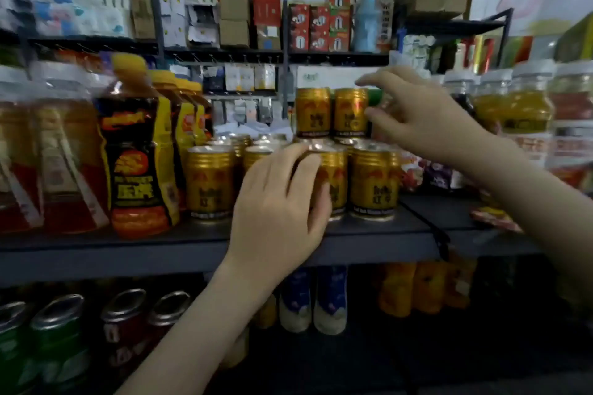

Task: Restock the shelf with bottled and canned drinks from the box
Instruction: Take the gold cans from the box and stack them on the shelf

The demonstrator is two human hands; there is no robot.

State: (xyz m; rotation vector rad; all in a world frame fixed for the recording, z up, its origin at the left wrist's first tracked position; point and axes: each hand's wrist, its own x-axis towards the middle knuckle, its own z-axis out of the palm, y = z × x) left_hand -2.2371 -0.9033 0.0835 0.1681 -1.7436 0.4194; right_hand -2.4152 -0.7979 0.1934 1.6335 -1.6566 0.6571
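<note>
Several gold drink cans (210,183) stand in rows on the dark shelf board (128,253). Two more gold cans (313,112) are stacked on top of the back rows. My left hand (279,202) wraps around a front-row gold can (333,183), fingers curled over its rim. My right hand (417,115) reaches to the right-hand stacked can (349,112), thumb against its side and fingers spread above its top. Something green (376,96) shows between those fingers. The box is out of view.
Orange-capped drink bottles (138,154) fill the shelf left of the cans. Lidded jars (526,106) stand to the right, with snack packets (494,218) below them. The lower shelf holds green and red cans (61,330) and white-and-blue bottles (330,298). Cartons sit on the top shelf (234,22).
</note>
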